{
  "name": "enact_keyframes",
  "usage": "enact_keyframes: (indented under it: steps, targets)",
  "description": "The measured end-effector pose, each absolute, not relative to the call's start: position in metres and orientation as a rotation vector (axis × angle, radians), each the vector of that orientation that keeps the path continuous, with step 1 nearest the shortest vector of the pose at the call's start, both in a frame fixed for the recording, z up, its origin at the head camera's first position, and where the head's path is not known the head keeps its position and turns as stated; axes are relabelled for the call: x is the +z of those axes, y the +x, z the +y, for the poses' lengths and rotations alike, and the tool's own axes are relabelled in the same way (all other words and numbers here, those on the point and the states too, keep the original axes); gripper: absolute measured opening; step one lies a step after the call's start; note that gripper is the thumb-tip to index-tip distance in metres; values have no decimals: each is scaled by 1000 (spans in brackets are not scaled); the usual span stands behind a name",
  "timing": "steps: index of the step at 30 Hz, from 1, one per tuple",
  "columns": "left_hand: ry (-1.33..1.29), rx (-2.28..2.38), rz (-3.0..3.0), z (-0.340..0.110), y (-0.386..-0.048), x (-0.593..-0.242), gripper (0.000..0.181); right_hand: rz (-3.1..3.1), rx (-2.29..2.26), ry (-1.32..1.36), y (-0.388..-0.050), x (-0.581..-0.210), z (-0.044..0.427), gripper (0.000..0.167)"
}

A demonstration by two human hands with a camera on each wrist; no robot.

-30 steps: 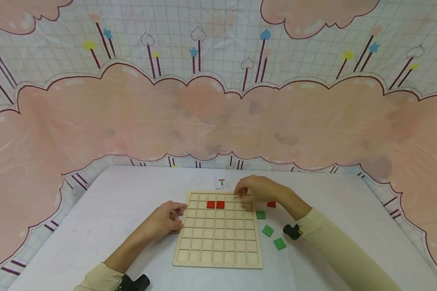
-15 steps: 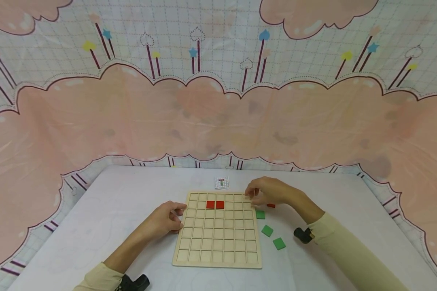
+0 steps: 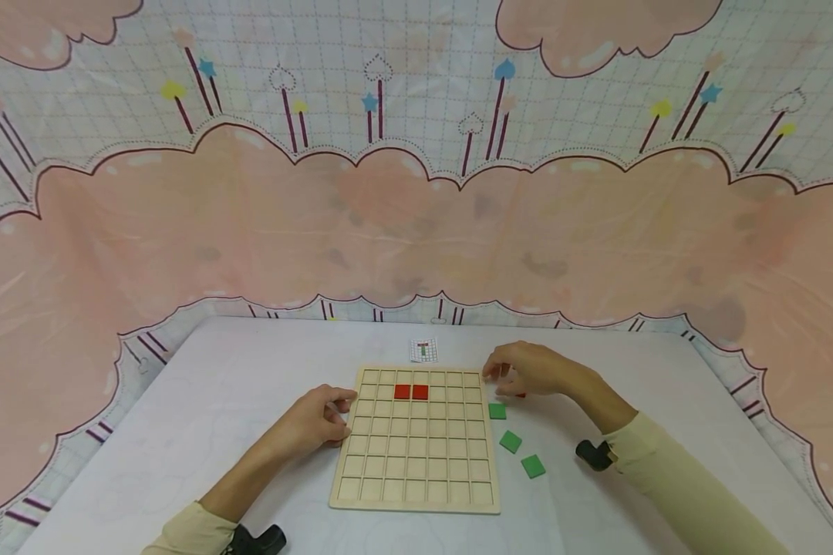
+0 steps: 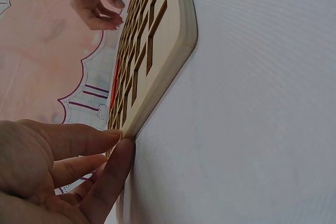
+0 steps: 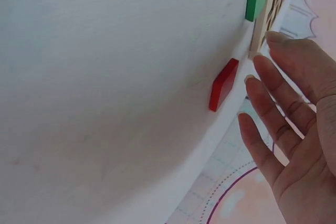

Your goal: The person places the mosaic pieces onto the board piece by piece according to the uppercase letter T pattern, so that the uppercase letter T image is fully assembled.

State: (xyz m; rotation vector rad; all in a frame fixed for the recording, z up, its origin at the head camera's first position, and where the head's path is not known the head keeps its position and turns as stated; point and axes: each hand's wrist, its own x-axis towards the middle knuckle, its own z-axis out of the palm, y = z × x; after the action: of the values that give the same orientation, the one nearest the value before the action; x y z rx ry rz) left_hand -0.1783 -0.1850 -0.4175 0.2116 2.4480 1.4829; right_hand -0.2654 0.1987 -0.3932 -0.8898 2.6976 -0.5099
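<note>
My loosely parted left grip point(image 3: 314, 418) touches the wooden grid board point(image 3: 416, 445); my relaxed, empty right grip point(image 3: 531, 368) hangs toward the surface's point(image 3: 194, 408) far edge.

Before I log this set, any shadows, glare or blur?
Head: even light, no strong glare, but fine detail on the card looks soft; right wrist: dim, broad soft shadow on the tabletop near the red tile; left wrist: dim too, soft shadow beside the left hand.

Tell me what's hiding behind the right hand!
A red tile on the white table. From the head camera, the right hand covers most of it; the right wrist camera shows it lying there.
</note>
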Motion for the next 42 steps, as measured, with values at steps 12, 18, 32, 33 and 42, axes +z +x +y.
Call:
enact_keyframes:
  steps: [12,18,32,33,42]
  targets:
    - [194,1498,2440,-185,-177,-417,59,2720,-457,-964,-262,-396,215,22]
    - [205,1498,2439,-185,-177,-417,58,2742,-449,-950,-259,-397,222,22]
    - [185,1492,2460,-184,-177,-417,58,2744,-457,-817,-255,-398,233,23]
    - [186,1492,2463,-184,-176,-417,57,2745,-459,-816,-255,-398,234,23]
    - [206,1481,2463,-183,-176,-415,58,2772,-445,-847,-254,-402,242,23]
